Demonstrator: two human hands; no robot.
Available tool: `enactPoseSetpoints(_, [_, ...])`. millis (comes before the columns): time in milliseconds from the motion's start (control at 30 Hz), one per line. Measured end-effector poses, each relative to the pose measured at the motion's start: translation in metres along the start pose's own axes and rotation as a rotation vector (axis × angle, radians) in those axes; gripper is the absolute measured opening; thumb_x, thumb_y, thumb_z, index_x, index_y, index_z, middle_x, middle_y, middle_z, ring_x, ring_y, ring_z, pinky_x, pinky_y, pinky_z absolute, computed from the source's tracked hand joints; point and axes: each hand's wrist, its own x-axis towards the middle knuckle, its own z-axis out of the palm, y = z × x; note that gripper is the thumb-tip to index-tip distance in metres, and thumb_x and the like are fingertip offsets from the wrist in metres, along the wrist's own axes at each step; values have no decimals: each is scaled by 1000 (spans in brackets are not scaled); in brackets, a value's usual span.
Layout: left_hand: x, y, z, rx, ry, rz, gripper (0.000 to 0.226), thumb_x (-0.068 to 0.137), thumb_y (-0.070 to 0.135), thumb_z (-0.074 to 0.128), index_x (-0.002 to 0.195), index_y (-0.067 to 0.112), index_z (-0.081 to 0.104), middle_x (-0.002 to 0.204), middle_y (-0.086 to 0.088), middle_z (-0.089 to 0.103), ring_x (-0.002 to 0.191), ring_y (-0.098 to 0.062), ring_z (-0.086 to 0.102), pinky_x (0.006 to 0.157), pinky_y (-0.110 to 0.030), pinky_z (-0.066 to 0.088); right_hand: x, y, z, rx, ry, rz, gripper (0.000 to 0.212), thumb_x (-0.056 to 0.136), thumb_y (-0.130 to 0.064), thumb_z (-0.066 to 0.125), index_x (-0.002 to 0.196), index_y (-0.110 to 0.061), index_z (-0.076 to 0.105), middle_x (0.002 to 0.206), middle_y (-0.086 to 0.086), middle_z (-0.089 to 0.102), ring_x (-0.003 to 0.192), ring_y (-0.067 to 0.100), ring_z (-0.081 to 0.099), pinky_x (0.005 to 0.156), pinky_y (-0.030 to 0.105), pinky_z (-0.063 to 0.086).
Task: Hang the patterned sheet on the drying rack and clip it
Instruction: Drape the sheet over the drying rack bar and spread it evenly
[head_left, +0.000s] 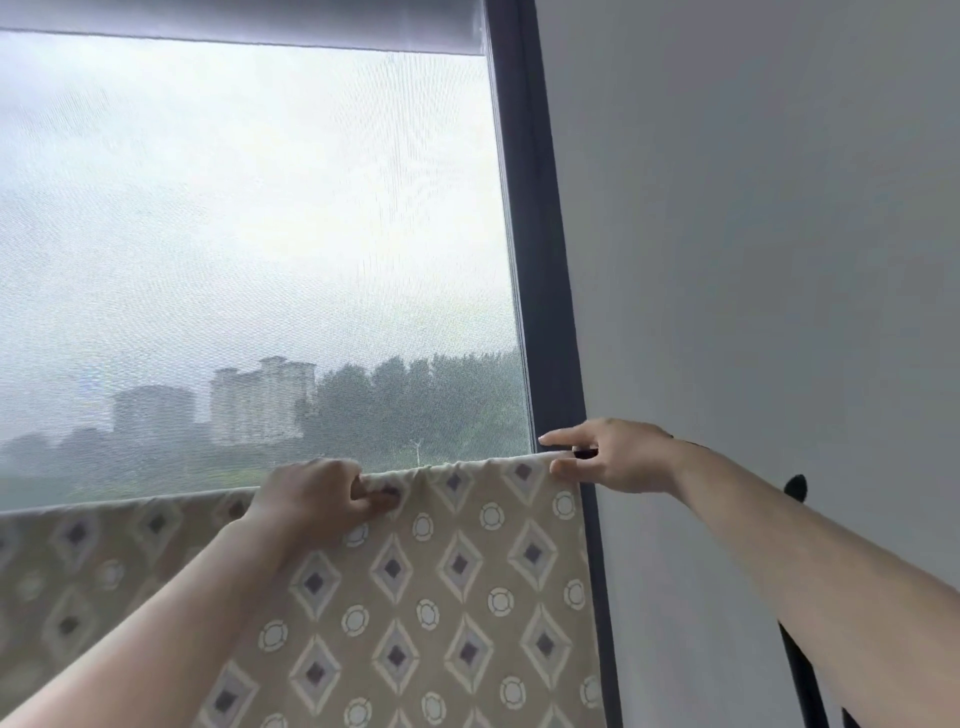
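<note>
The patterned sheet (457, 587), beige with diamonds and circles, hangs folded over a horizontal bar that it hides, in front of the window. My left hand (322, 496) grips a bunched fold at the sheet's top edge. My right hand (615, 457) pinches the sheet's top right corner between thumb and forefinger. A small dark thing (585, 453) shows in that pinch; whether it is a clip I cannot tell.
A window with a mesh blind (249, 234) fills the left; its dark frame (540, 291) runs down just behind the sheet's right edge. A grey wall (753, 234) is on the right. Black curved rack parts (796, 487) stand behind my right forearm.
</note>
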Motion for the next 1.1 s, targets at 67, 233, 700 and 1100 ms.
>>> enactPoseSetpoints(67, [-1,1,-1,-10,-2,13,60,73,84,42,72,24,50,68,12,58,61,-7,55,54,-26,36,1,-4,0,18,-13,-22,30,81,-75,48,110,-67,55,94,-34,61,105,2,58,94,32,44])
enactPoseSetpoints(233, [0,5,-5,-4,25,39,58,75,83,42,69,25,45,67,13,55,59,-6,51,52,-26,33,4,-2,-2,26,18,6,17,90,-52,55,93,-42,68,99,-16,68,100,11,63,93,38,49])
enactPoseSetpoints(700, [4,3,-5,-41,-35,45,57,77,82,40,70,26,49,72,9,59,66,-10,56,58,-28,38,16,-17,3,128,-71,-41,25,82,-60,60,104,-50,66,102,-23,69,96,-1,63,88,32,49])
enactPoseSetpoints(1100, [-1,-31,-5,-122,-70,-1,60,68,85,49,66,25,54,65,8,60,60,-9,57,52,-25,39,32,-15,3,6,-118,-44,21,93,-42,59,81,-27,67,82,-7,67,75,11,60,68,28,47])
